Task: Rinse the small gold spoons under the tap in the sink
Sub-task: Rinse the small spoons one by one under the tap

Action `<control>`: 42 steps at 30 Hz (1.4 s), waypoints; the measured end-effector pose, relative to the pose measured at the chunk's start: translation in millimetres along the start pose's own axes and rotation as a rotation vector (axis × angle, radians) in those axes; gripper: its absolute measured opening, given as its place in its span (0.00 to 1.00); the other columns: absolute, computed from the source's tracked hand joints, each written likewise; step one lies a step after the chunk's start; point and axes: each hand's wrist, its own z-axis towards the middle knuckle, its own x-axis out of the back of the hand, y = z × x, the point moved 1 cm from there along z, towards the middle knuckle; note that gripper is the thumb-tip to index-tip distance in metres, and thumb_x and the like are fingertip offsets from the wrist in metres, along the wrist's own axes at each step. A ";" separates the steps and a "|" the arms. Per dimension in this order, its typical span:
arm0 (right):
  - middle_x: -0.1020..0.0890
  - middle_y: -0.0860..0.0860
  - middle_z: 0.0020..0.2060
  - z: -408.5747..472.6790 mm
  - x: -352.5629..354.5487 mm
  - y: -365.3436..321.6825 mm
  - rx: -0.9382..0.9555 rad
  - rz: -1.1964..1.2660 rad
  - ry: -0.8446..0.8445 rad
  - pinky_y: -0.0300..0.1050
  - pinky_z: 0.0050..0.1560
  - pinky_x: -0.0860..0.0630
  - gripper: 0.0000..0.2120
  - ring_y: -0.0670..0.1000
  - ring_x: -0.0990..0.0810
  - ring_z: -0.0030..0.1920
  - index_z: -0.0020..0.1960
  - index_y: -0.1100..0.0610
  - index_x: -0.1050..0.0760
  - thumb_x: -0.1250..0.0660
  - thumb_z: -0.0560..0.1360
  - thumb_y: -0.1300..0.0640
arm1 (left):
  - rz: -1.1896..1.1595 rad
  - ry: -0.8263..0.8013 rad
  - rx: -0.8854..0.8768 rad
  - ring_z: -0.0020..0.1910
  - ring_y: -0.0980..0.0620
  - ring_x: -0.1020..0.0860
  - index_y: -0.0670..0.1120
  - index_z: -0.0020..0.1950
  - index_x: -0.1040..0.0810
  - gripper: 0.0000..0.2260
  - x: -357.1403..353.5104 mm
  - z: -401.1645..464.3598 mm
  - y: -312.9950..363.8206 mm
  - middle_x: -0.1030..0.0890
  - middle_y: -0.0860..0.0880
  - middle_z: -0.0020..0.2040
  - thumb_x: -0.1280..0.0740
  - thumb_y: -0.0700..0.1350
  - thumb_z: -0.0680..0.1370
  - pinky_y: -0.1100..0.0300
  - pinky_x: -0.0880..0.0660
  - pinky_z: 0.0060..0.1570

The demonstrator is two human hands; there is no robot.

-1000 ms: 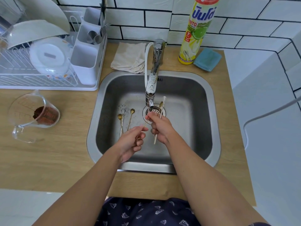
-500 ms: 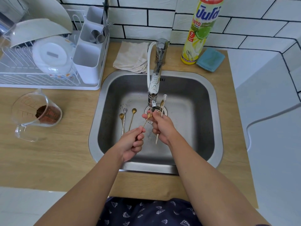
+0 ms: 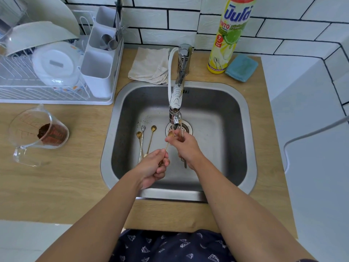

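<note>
My left hand [image 3: 154,167] grips the handle of a small gold spoon [image 3: 167,144], whose bowl reaches up under the tap [image 3: 175,103]. My right hand [image 3: 184,146] pinches that bowl with its fingertips and also grips other thin utensils, whose ends show above and below the fist. Water runs from the spout over my right fingers toward the drain [image 3: 186,127]. Two gold spoons [image 3: 150,138] and a silver one [image 3: 143,129] lie on the sink [image 3: 251,148] floor at the left.
A white dish rack [image 3: 56,95] with bowls and a cutlery holder stands back left. A glass measuring jug [image 3: 35,135] with brown residue lies on the wooden counter. A cloth [image 3: 149,65], detergent bottle [image 3: 229,35] and blue sponge [image 3: 241,68] sit behind the sink.
The utensils in my right hand have slid down, so their tops stick out less above the fist. Both hands stay under the tap on the gold spoon. The camera has shifted slightly.
</note>
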 end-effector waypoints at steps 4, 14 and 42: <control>0.11 0.47 0.43 5.4 15.8 -7.8 0.043 -0.060 0.248 0.39 0.41 0.27 0.08 0.43 0.18 0.41 0.44 0.52 0.15 0.29 0.78 0.51 | 0.070 0.057 -0.101 0.27 0.57 0.31 0.39 0.56 0.24 0.11 -10.9 7.6 8.2 0.25 0.48 0.35 0.40 0.45 0.84 0.66 0.36 0.26; 0.11 0.45 0.41 15.2 68.8 -28.4 0.000 0.108 0.546 0.42 0.33 0.30 0.08 0.40 0.26 0.27 0.49 0.53 0.20 0.35 0.81 0.51 | 0.356 0.270 -0.338 0.23 0.52 0.29 0.41 0.53 0.22 0.16 -53.3 53.8 50.5 0.29 0.51 0.21 0.45 0.49 0.85 0.63 0.26 0.37; 0.11 0.54 0.47 -8.6 7.0 -20.6 -0.201 0.263 0.053 0.37 0.21 0.42 0.06 0.44 0.42 0.23 0.42 0.53 0.12 0.25 0.76 0.57 | -0.117 0.128 0.015 0.22 0.52 0.40 0.49 0.34 0.30 0.11 -23.5 -0.7 12.1 0.37 0.51 0.25 0.41 0.45 0.77 0.57 0.37 0.33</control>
